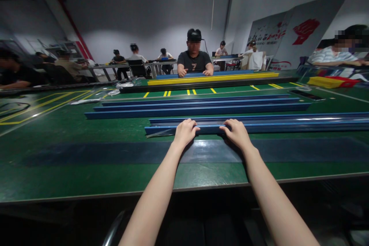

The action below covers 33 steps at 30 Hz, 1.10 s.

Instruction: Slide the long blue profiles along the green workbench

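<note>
A long blue channel strip (211, 129) lies crosswise on the green table, and both my hands are on it. My left hand (185, 132) is closed over its edge toward the left end, thumb on the near side. A short way to the right, my right hand (236, 133) grips the same strip, thumb pointing inward. Loose clear film (161, 133) hangs at the strip's left end. Between the strip and my body, a long flat band of clear plastic film (115, 152) lies on the table, passing under my forearms.
More blue channel strips (196, 111) lie beyond my hands. Farther off are a yellow strip (213, 78), a black strip (207, 85) and a phone (307, 95). A co-worker (195, 59) sits opposite. A yellow tray (325, 82) stands at the right. The table (86, 184) ends close to me.
</note>
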Tool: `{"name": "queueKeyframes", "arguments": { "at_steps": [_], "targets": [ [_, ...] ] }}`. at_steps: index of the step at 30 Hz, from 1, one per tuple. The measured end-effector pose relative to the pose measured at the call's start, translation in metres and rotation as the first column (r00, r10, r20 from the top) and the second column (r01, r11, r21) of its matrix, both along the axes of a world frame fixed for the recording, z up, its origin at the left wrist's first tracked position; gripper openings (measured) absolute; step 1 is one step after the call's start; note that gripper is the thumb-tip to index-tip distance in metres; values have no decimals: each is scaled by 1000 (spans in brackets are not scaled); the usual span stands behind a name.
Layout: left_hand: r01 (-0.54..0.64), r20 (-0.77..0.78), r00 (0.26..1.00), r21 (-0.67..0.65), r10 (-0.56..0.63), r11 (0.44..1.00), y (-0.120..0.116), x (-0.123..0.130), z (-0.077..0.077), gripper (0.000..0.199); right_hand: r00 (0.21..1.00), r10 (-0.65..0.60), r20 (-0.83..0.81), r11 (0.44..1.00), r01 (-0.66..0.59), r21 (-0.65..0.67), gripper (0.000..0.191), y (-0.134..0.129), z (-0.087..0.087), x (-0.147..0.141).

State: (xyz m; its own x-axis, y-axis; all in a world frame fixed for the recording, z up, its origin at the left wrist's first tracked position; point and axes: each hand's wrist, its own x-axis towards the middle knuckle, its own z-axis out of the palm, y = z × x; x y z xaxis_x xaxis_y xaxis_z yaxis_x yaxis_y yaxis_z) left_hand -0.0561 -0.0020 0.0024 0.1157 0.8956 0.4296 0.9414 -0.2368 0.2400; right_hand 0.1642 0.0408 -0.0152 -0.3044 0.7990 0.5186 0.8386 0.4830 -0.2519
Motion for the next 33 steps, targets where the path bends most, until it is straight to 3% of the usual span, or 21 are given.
{"name": "queueKeyframes", "arguments": {
  "at_steps": [6, 11, 20, 28, 33],
  "targets": [
    [-7, -17, 1000, -22, 6, 1000, -5, -8, 4, 10, 998, 57, -15, 998, -56, 28, 26, -1, -2, -4],
    [-80, -20, 997, -57, 79, 995, -9, -19, 7, 11, 990, 137, -19, 990, -136, 37, 26, -2, -2, -8],
    [-188, 33, 981, -67, 191, 980, -11, -39, 9, 10, 998, -52, -37, 993, 56, 107, 21, 1, -4, 3],
    [-197, -19, 981, -95, 196, 976, -12, -45, 12, 10, 999, -37, -40, 993, 41, 110, 22, 2, -4, -1],
    [-231, -65, 972, -94, 225, 968, -14, -42, 18, 30, 999, -41, -6, 991, 41, 127, 20, 0, -3, -4]
  ]
}}
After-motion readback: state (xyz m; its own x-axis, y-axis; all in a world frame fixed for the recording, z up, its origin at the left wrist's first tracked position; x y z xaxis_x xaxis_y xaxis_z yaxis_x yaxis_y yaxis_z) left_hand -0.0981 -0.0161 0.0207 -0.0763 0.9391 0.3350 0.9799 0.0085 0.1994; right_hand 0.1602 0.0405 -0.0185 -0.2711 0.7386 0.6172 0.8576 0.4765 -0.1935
